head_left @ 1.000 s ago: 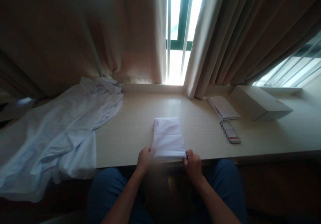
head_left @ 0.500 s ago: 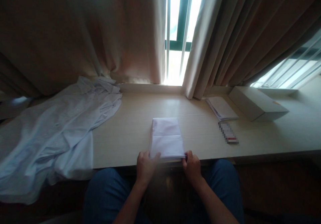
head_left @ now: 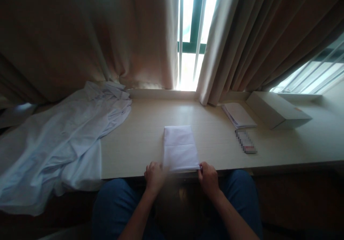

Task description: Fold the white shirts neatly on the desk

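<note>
A folded white cloth [head_left: 179, 147] lies flat on the pale wooden desk [head_left: 139, 139], its near edge at the desk's front edge. My left hand [head_left: 154, 175] grips the cloth's near left corner with curled fingers. At the near right corner, my right hand [head_left: 208, 177] pinches the cloth. Both forearms reach up from my lap, over blue trousers.
A crumpled light-blue shirt [head_left: 59, 143] spreads over the desk's left end and hangs off the front. At the right lie a stack of papers [head_left: 238, 115], a small pixelated card [head_left: 245, 141] and a white box [head_left: 278, 109]. Brown curtains [head_left: 107, 36] hang behind, with a window gap.
My left hand has slid a little toward me along the cloth's near left corner. The cloth and my right hand have stayed almost where they were.
</note>
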`<state>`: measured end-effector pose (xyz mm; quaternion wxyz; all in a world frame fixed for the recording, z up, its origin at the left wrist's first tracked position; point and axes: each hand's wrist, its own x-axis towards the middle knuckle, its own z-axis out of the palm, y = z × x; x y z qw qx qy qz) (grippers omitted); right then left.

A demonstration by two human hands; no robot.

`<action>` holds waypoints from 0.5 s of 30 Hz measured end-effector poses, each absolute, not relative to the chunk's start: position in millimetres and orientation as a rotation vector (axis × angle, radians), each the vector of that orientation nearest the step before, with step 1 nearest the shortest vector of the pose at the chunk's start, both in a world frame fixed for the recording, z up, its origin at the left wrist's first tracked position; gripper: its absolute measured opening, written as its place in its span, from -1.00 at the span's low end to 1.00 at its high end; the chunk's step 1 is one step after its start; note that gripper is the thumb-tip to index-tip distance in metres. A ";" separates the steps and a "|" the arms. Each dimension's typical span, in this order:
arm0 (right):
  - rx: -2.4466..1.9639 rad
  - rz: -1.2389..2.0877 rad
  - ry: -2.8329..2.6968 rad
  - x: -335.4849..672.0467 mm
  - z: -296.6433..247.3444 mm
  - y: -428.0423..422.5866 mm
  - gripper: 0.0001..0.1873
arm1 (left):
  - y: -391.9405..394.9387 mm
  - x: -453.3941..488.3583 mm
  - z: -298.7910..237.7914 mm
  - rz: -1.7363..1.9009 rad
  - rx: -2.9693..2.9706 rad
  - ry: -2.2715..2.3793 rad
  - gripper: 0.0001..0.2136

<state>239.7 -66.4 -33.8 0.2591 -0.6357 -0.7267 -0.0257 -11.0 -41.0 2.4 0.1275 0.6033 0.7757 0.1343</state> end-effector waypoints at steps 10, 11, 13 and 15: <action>-1.727 -0.071 -1.973 238.6 -30.9 -68.1 -0.88 | 46.8 -4.6 16.1 0.936 1.124 1.846 -0.73; -1.721 -0.061 -1.973 238.6 -30.6 -68.2 -0.88 | 49.3 -4.3 13.8 0.944 1.098 1.812 -0.73; -1.703 -0.041 -1.970 238.7 -30.0 -68.1 -0.87 | 50.5 -4.2 8.3 0.953 1.072 1.757 -0.73; -1.686 -0.020 -1.966 238.7 -29.5 -67.8 -0.85 | 49.5 -5.1 3.3 0.970 1.057 1.738 -0.72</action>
